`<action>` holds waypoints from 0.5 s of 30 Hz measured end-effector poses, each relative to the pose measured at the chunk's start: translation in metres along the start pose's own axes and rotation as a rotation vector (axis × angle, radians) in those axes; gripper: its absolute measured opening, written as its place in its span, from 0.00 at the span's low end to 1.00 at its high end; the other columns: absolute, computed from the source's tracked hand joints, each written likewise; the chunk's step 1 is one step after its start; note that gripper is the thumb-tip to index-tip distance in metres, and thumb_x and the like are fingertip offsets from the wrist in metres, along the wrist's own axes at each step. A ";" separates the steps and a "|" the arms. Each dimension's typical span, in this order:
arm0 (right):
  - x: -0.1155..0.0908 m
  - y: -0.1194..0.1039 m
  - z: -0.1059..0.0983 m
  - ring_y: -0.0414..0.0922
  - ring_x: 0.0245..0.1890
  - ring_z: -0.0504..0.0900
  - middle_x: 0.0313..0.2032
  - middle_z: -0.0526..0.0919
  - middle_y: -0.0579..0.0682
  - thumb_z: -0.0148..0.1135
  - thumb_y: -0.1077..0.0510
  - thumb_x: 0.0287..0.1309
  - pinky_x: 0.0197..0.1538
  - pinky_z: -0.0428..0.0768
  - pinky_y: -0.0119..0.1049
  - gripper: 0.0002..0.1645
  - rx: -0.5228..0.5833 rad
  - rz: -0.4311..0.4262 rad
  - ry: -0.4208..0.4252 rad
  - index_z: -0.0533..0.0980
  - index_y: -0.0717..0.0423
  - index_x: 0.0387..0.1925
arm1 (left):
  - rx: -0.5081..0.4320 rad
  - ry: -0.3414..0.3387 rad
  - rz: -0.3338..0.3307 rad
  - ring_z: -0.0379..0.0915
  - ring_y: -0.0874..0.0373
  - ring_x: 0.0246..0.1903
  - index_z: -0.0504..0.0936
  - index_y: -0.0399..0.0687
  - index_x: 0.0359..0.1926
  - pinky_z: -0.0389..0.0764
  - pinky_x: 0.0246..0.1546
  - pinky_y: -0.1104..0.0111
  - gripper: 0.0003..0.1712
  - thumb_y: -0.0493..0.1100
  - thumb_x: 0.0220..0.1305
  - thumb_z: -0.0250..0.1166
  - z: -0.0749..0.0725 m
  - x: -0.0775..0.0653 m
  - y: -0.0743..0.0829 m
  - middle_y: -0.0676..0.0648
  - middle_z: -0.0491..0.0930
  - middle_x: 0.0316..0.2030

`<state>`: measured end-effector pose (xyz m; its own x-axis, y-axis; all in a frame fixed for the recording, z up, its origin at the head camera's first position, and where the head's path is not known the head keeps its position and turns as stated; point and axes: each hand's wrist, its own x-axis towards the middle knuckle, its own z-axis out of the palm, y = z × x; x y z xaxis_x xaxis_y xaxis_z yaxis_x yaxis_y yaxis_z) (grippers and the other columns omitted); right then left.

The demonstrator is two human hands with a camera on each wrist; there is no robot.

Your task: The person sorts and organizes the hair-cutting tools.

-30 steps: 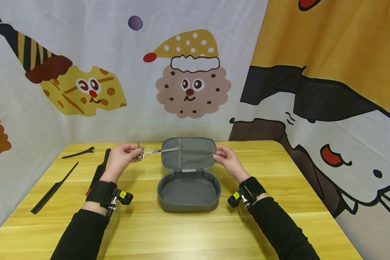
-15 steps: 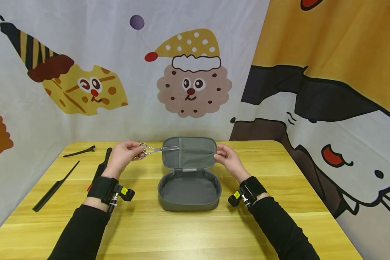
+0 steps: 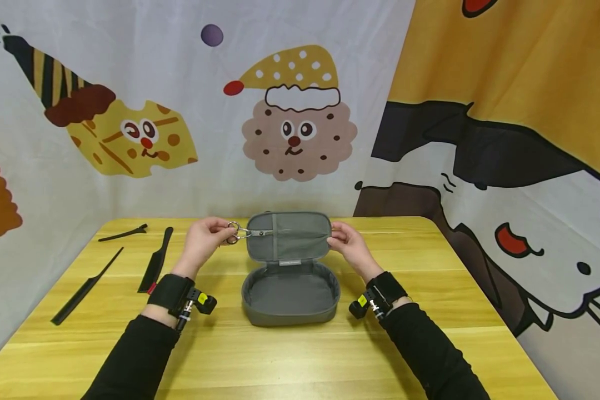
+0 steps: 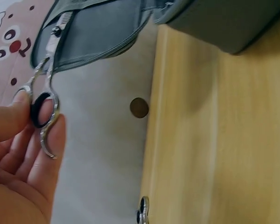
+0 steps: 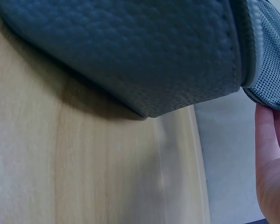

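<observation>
A grey zip case (image 3: pixel 291 319) stands open on the table, its lid (image 3: pixel 305 228) raised. My left hand (image 3: pixel 206 239) pinches the finger loops of silver thinning scissors (image 4: pixel 51 46) between thumb and fingers. Their toothed blade lies across the lid's inner face, and its tip goes under the pocket's edge band (image 4: pixel 79 8), out of sight. On the other side, my right hand (image 3: pixel 352 247) grips the lid's right edge; the right wrist view shows its fingers (image 5: pixel 267 133) against the mesh.
Left on the table lie a black hair clip (image 3: pixel 123 233), a black tail comb (image 3: pixel 86 289) and a black handled comb (image 3: pixel 156 261). Another pair of scissors, only its loops (image 4: pixel 143 210) visible, lies at the table's far edge. A printed curtain (image 3: pixel 150 44) hangs behind.
My left hand has moved right, and the scissors have slid further across the lid toward the pocket band. The handled comb shows more fully. My right hand stays on the lid.
</observation>
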<state>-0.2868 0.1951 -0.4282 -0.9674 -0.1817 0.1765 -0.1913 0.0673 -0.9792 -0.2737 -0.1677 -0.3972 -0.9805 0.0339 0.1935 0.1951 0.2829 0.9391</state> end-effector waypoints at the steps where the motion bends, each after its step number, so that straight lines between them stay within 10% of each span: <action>1: 0.000 0.000 0.000 0.38 0.38 0.83 0.42 0.85 0.53 0.57 0.73 0.65 0.46 0.83 0.34 0.21 -0.002 -0.001 0.002 0.70 0.73 0.59 | 0.016 0.014 0.020 0.84 0.60 0.28 0.83 0.30 0.44 0.85 0.40 0.56 0.12 0.36 0.65 0.68 0.002 -0.001 0.000 0.38 0.85 0.33; 15: -0.001 0.001 -0.001 0.39 0.39 0.83 0.45 0.84 0.59 0.56 0.72 0.66 0.48 0.82 0.35 0.21 0.010 0.000 -0.014 0.69 0.72 0.60 | 0.167 0.266 0.368 0.80 0.56 0.28 0.87 0.41 0.35 0.77 0.30 0.76 0.03 0.35 0.60 0.72 0.027 -0.008 -0.007 0.46 0.85 0.29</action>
<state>-0.2859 0.1963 -0.4288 -0.9649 -0.1956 0.1751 -0.1894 0.0573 -0.9802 -0.2679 -0.1441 -0.4134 -0.8031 -0.0795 0.5905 0.5000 0.4491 0.7405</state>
